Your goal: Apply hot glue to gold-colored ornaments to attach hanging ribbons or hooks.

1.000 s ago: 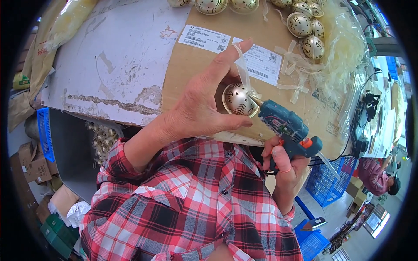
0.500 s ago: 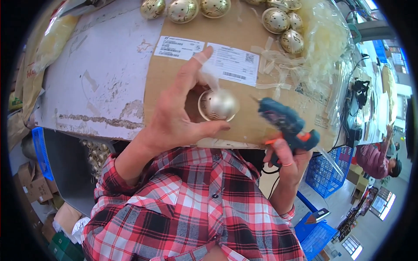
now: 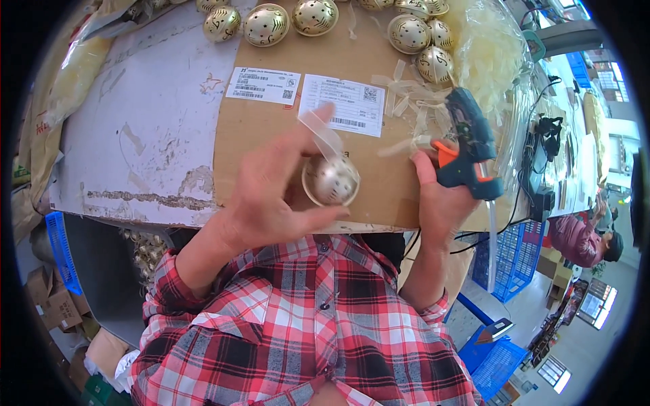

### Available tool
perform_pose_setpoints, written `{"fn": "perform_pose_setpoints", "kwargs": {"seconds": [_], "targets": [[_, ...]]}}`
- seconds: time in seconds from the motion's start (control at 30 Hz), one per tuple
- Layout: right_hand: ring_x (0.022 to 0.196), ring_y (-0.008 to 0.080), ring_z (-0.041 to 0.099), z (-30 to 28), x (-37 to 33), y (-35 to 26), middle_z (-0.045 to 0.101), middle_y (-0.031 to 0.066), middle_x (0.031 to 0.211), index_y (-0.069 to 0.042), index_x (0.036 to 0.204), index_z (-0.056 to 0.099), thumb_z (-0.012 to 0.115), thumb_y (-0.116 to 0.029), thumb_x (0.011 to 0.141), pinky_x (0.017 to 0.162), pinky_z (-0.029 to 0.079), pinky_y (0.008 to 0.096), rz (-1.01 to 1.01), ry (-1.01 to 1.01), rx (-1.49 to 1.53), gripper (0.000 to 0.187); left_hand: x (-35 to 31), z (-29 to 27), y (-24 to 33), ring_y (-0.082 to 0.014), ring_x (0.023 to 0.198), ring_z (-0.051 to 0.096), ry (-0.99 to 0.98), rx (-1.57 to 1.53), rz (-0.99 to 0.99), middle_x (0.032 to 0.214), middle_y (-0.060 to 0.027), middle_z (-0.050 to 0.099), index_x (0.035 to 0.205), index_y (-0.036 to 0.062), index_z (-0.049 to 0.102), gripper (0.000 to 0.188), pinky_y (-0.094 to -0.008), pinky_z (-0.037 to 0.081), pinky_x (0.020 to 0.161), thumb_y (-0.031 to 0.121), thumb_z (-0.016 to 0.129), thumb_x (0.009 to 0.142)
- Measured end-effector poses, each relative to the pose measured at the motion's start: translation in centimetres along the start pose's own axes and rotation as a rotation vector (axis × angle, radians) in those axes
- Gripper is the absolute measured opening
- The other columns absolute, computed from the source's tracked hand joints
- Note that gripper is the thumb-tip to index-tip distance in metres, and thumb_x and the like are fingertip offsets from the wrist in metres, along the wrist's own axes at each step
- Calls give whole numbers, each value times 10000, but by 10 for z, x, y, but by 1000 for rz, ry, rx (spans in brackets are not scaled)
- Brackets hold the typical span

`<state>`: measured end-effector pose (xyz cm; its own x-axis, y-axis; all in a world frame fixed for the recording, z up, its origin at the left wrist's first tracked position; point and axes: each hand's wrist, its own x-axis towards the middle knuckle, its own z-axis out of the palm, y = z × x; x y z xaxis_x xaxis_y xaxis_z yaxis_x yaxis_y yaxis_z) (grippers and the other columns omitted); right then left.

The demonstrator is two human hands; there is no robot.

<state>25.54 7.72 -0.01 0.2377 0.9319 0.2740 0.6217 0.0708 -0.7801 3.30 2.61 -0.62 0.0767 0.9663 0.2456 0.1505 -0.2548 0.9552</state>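
My left hand point(image 3: 261, 186) curls around a round gold ball ornament point(image 3: 332, 181) with dark cut-outs and a rim. A sheer whitish ribbon point(image 3: 321, 134) rises from its top and lies against my index finger. Thumb and index finger are on either side of the ball; the hand is slightly blurred. My right hand point(image 3: 443, 199) grips a dark teal glue gun point(image 3: 470, 135) with an orange trigger. Its nozzle points to the far side, close to the loose ribbon bows point(image 3: 413, 101), and a clear glue stick point(image 3: 491, 247) trails from its back end.
Beneath my hands lies a cardboard sheet point(image 3: 264, 128) with white labels point(image 3: 344, 103). More gold ball ornaments point(image 3: 267, 26) stand along its far side. A clear plastic bag of pale ribbon point(image 3: 481, 57) is at the far right. Blue crates point(image 3: 518, 260) and a seated person point(image 3: 579, 237) are farther right.
My right hand has moved up over the cardboard, and the glue gun has swung from pointing at the ball to pointing away. The ball has turned slightly in my left hand.
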Motion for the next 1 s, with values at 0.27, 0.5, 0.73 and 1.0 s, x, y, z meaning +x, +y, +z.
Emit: {"fn": "perform_pose_setpoints", "kwargs": {"seconds": [0.27, 0.5, 0.73, 1.0], "targets": [[839, 125, 639, -31, -21, -23, 664, 61, 939, 19, 1065, 625, 749, 19, 742, 779, 507, 262, 224, -290, 270, 346, 21, 25, 17, -379, 1157, 592, -237, 273, 495, 1286, -245, 564, 1317, -68, 471, 876, -414, 473, 954, 113, 872, 559], [860, 128, 650, -31, -24, 3, 682, 59, 979, 16, 1089, 635, 729, 28, 777, 784, 511, 266, -103, -248, 192, 326, 7, 12, 22, -360, 1280, 496, -268, -74, 154, 1399, -244, 470, 1380, -95, 393, 970, -444, 417, 1025, 195, 909, 610], [864, 141, 661, -25, -24, -1, 702, 58, 991, -2, 1048, 665, 741, 14, 775, 792, 507, 275, -164, -309, 154, 284, 14, 11, 28, -324, 1271, 505, -307, -207, 95, 1406, -228, 464, 1428, -99, 322, 1048, -416, 423, 1018, 191, 913, 613], [885, 153, 639, -20, -21, 4, 626, 95, 1044, -19, 1089, 542, 728, 25, 787, 774, 509, 284, -356, -264, 173, 358, -6, 28, 17, -159, 981, 624, -240, -433, -123, 1107, -114, 610, 1424, -62, 354, 949, -304, 506, 857, 120, 881, 656]]}}
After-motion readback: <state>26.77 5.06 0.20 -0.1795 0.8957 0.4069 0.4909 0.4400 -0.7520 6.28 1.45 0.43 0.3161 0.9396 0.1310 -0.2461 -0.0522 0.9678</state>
